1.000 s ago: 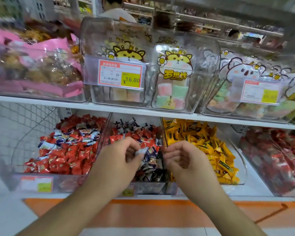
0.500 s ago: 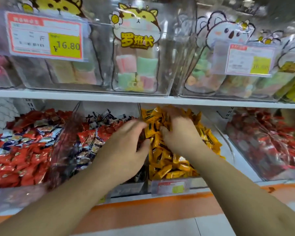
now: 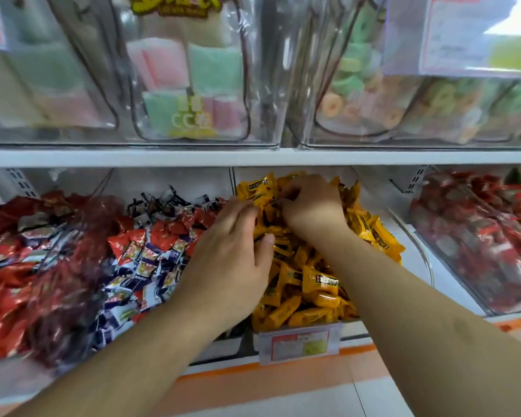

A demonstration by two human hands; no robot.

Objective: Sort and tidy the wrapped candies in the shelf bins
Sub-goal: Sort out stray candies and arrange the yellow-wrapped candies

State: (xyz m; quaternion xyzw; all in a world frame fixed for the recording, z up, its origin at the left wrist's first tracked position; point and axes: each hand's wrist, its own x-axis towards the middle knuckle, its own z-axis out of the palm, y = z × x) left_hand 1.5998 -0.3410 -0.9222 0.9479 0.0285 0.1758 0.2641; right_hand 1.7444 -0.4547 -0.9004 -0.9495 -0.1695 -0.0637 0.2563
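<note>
Yellow candies (image 3: 310,284) fill the clear bin on the lower shelf (image 3: 253,158), and both hands are in that pile right now. Right hand (image 3: 310,203) is deepest, at the back of the heap, fingers curled down into the wrappers; whether it has actually pinched 1 is hidden. Left hand (image 3: 232,260) lies just beside it toward the front-left, fingers fairly straight and resting on the candies, thumb tip showing, holding nothing I can see. The candies lie every which way, no common long axis, directly under both grips, so the right hand looks nearer the back ones. Left of this bin sits the mixed red, white and dark candies (image 3: 151,245). Writing: the price tag (image 3: 298,344) below is too blurred to read; dark labels on the yellow wrappers are unreadable too.
</note>
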